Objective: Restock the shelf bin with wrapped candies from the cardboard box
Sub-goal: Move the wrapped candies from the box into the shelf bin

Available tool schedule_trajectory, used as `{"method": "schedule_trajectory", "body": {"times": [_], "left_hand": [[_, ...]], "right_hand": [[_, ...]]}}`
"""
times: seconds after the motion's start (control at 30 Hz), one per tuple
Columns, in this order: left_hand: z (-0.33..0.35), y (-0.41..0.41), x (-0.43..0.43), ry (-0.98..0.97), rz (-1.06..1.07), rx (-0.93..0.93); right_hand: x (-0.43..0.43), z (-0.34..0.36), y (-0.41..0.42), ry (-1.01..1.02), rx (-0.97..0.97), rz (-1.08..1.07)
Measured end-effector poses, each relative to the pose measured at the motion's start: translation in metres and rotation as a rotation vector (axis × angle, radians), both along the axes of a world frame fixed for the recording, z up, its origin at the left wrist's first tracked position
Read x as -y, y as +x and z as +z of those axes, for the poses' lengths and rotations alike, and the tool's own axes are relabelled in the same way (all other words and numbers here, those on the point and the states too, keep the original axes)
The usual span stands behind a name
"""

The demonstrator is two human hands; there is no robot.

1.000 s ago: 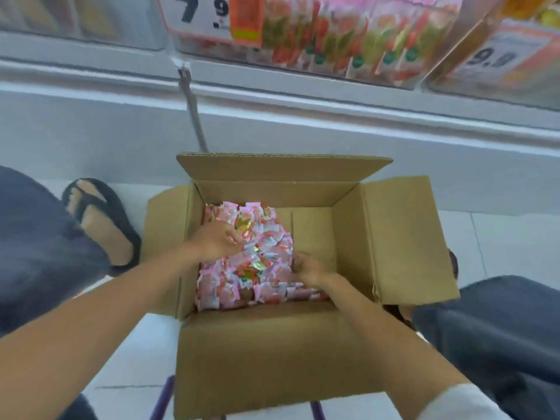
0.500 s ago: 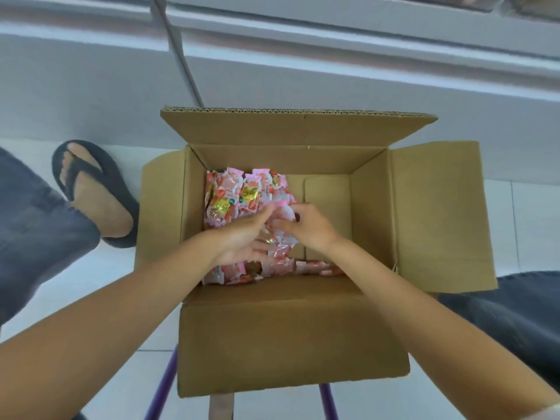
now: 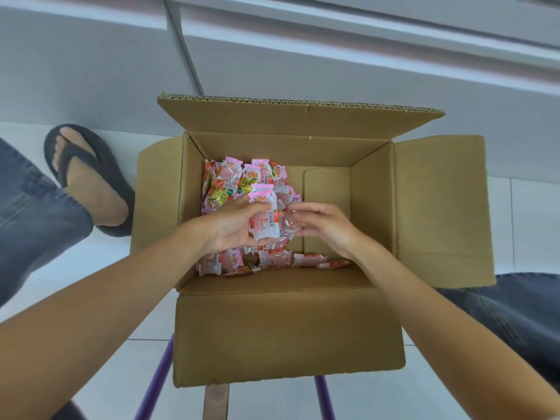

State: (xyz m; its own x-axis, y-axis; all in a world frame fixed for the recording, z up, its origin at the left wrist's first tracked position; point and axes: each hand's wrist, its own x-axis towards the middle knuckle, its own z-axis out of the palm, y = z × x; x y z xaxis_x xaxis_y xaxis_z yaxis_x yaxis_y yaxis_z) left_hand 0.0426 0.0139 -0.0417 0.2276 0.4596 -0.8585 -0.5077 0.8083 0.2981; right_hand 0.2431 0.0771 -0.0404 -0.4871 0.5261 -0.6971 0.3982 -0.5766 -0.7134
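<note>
Both hands met low inside the cardboard box: the left hand curled round a handful of wrapped candies, the right hand loose-fingered, its tips touching that bundle's side. A heap of packets lay against the box's left wall. They looked light, crinkly and slick, apt to spill, so cupping from beneath seemed wiser than pinching wrapper ends. No shelf bin was in sight.

candies in box left half | foot left of box | shelf base behind
</note>
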Motion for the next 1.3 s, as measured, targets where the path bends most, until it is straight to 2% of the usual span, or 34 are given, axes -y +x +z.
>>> {"method": "schedule_trajectory", "body": {"times": [0.07, 0.17, 0.2, 0.23, 0.37, 0.43, 0.5, 0.57, 0.63, 0.7, 0.8, 0.9, 0.97, 1.03, 1.13, 1.2, 1.3], "left_hand": [[-0.003, -0.003, 0.002, -0.004, 0.030, 0.028], [-0.005, -0.006, 0.003, -0.005, 0.048, 0.092], [-0.005, -0.007, 0.004, -0.011, 0.061, 0.096], [-0.005, -0.007, 0.004, -0.016, 0.073, 0.088], [-0.007, -0.008, 0.007, 0.042, -0.010, -0.264], [-0.010, -0.010, 0.008, 0.062, -0.008, -0.374], [-0.008, -0.006, 0.008, 0.098, -0.019, -0.461], [-0.002, 0.002, 0.004, 0.154, -0.022, -0.503], [0.010, 0.014, -0.002, 0.185, 0.019, -0.479], [0.023, 0.020, -0.009, 0.147, 0.111, -0.345], [0.041, 0.017, -0.011, 0.098, 0.165, -0.169], [0.047, 0.013, -0.012, 0.109, 0.180, -0.220], [0.044, 0.007, -0.012, 0.121, 0.205, -0.199], [0.048, 0.004, -0.012, 0.141, 0.116, -0.117], [0.050, 0.013, -0.011, 0.204, -0.034, -0.146], [0.048, 0.013, -0.012, 0.196, 0.049, -0.147], [0.044, 0.003, -0.011, 0.154, 0.124, -0.164]], "right_hand": [[0.004, -0.029, 0.013, 0.130, 0.245, 0.234], [0.019, -0.077, 0.027, 0.207, 0.537, 0.806], [0.023, -0.086, 0.028, 0.241, 0.594, 0.922], [0.024, -0.089, 0.028, 0.285, 0.616, 0.949], [0.005, -0.061, 0.018, 0.359, 0.510, 0.501], [-0.007, -0.035, 0.010, 0.463, 0.443, 0.300], [-0.009, -0.009, -0.005, 0.563, 0.384, 0.172], [-0.004, 0.009, -0.023, 0.582, 0.327, 0.158], [0.004, 0.021, -0.037, 0.521, 0.238, 0.141], [0.009, 0.027, -0.042, 0.437, 0.183, 0.107], [0.010, 0.031, -0.039, 0.487, 0.254, 0.094], [-0.001, 0.036, -0.028, 0.456, 0.196, -0.118], [-0.011, 0.044, -0.019, 0.288, 0.052, -0.255], [-0.016, 0.051, -0.016, 0.128, -0.095, -0.264], [-0.012, 0.053, -0.017, 0.060, -0.122, -0.147], [-0.013, 0.055, -0.016, 0.117, -0.107, -0.154], [-0.020, 0.060, -0.012, 0.448, -0.046, -0.293]]}}
